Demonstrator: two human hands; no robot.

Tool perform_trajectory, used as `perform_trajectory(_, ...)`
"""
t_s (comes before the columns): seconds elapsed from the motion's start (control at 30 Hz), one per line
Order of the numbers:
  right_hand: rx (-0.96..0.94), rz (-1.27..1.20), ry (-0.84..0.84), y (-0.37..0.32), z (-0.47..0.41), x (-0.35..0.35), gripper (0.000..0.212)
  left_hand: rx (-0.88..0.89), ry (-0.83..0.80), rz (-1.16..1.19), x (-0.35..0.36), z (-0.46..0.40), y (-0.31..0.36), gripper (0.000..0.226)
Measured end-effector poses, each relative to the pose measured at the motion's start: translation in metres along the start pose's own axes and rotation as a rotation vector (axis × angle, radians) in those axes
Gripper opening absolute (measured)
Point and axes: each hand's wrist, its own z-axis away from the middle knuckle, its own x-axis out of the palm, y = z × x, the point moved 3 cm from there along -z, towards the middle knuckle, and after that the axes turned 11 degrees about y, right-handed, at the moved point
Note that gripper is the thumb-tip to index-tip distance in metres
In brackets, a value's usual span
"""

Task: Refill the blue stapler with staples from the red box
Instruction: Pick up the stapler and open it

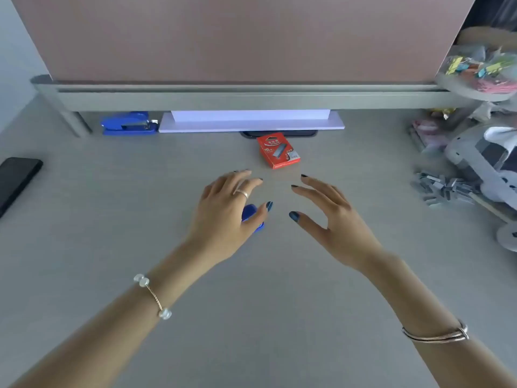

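Note:
A small blue stapler [249, 213] lies on the grey desk, mostly hidden under my left hand [229, 214]. That hand hovers over it with fingers spread and the thumb beside its right end; no grip shows. My right hand [333, 217] is open a little to the right, palm down, holding nothing. The red box [278, 151] of staples stands closed just beyond both hands' fingertips, apart from them. A second, larger blue stapler [128, 124] rests at the back left under the partition rail.
A black phone [16, 180] lies at the left edge. A heap of grey metal clips [443, 187] and other clutter fill the right side, with a tub of coloured clips [475, 70] above. A white board [251, 121] lies under the grey rail [237, 98].

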Motion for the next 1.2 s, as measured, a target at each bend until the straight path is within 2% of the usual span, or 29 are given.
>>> perform_trajectory(0.2, -0.03, 0.011, 0.01, 0.015, 0.027, 0.024, 0.044, 0.016, 0.027, -0.068, 0.036, 0.034, -0.018, 0.044)
perform_trajectory(0.37, -0.098, 0.017, 0.024, 0.02, 0.044, 0.027, 0.044, -0.036, 0.112, -0.008, 0.042, 0.037, -0.02, 0.038)
perform_trajectory(0.63, -0.087, -0.023, -0.032, 0.017, 0.064, 0.045, 0.046, -0.065, 0.062, 0.082, 0.036, 0.056, -0.015, 0.039)
perform_trajectory(0.8, -0.067, -0.03, -0.088, 0.015, 0.066, 0.059, 0.051, -0.046, 0.006, 0.216, 0.031, 0.074, -0.009, 0.034)
perform_trajectory(0.97, -0.128, -0.08, -0.062, 0.008, 0.066, 0.067, 0.038, -0.014, -0.004, 0.294, 0.031, 0.085, -0.003, 0.033)
perform_trajectory(1.1, -0.109, -0.105, -0.035, 0.009, 0.066, 0.07, 0.027, -0.005, 0.024, 0.339, 0.032, 0.084, -0.003, 0.032)
perform_trajectory(1.2, -0.127, -0.09, -0.023, 0.009, 0.066, 0.07, 0.029, -0.061, 0.102, 0.525, 0.027, 0.081, -0.007, 0.029)
